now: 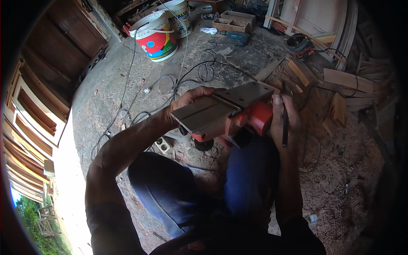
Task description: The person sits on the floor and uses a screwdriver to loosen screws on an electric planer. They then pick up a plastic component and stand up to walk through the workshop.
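A red electric hand planer is turned with its flat metal sole facing up, above my knees. My left hand is closed round its far left side, with part of the fingers hidden behind the sole. At the planer's right end, my right hand grips a thin dark stick-like tool, which points down toward me. Its exact kind does not show. The thumb of that hand lies close to the red housing; whether it touches cannot be made out.
Black cables loop over the dusty floor, and a white socket strip lies below my left forearm. Paint buckets and a wooden box stand farther off. Wood offcuts lie at right, with shavings around. Wooden frames lean at left.
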`<control>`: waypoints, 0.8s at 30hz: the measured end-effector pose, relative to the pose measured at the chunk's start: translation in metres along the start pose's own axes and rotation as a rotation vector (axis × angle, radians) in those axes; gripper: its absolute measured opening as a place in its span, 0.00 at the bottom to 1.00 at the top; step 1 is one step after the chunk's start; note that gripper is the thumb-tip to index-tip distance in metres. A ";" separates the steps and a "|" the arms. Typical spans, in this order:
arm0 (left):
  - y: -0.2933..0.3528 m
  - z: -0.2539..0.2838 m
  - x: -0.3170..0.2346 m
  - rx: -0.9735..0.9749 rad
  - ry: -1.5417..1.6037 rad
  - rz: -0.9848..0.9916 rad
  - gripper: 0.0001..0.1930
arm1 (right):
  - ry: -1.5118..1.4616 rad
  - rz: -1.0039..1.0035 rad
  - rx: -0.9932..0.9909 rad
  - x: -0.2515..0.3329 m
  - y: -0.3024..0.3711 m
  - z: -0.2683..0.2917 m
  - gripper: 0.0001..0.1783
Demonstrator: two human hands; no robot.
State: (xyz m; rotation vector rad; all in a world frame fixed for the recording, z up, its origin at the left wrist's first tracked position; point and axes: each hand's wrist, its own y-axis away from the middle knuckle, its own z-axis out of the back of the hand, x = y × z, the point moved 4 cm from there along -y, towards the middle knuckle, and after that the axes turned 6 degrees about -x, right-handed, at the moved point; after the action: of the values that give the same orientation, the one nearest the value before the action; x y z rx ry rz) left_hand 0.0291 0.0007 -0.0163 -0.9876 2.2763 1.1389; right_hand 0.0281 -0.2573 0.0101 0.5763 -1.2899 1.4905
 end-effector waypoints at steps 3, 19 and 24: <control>-0.005 0.029 -0.002 -0.011 -0.167 -0.260 0.27 | 0.163 0.113 0.055 -0.003 -0.018 0.004 0.14; -0.098 0.178 0.031 -0.388 -0.548 -0.696 0.33 | 0.296 -0.712 0.376 -0.135 -0.005 0.103 0.26; -0.105 0.193 0.044 -0.521 -0.832 -0.731 0.32 | 0.129 -0.571 0.532 -0.089 0.012 0.075 0.23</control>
State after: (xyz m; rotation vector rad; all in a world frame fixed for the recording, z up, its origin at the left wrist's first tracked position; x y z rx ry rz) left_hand 0.0860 0.0956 -0.2114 -1.0941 0.8724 1.4319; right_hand 0.0291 -0.3591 -0.0483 1.0707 -0.5417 1.3405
